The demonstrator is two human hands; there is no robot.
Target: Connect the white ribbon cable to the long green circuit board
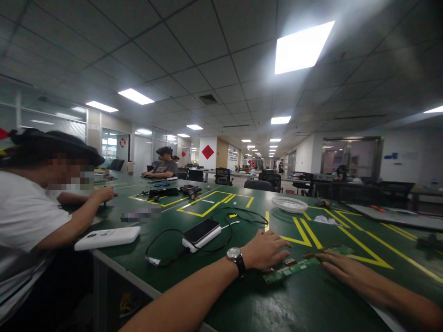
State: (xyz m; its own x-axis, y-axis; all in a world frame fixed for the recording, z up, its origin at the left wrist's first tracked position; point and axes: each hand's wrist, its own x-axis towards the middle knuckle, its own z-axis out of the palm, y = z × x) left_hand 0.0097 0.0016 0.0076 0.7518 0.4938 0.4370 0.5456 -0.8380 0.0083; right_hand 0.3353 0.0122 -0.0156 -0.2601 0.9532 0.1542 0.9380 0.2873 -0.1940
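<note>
A long, narrow green circuit board (pixel 284 274) lies on the green table between my hands, with small dark parts along it. My left hand (pixel 265 251), with a watch (pixel 234 254) on its wrist, rests palm down behind the board's left end, its fingers stretched out and apart. Over the board's right part lies my right hand (pixel 346 266), fingers extended and flat. It appears to touch the board, though its fingertips are slightly blurred. Neither hand shows a grip on anything.
A phone (pixel 202 230) sits on a white block beside a black cable (pixel 231 228). Further back are a white woven basket (pixel 289 204), crumpled white paper (pixel 325 220) and a power drill (pixel 191 191). At left a co-worker (pixel 31 216) leans over the table near a white case (pixel 107 237).
</note>
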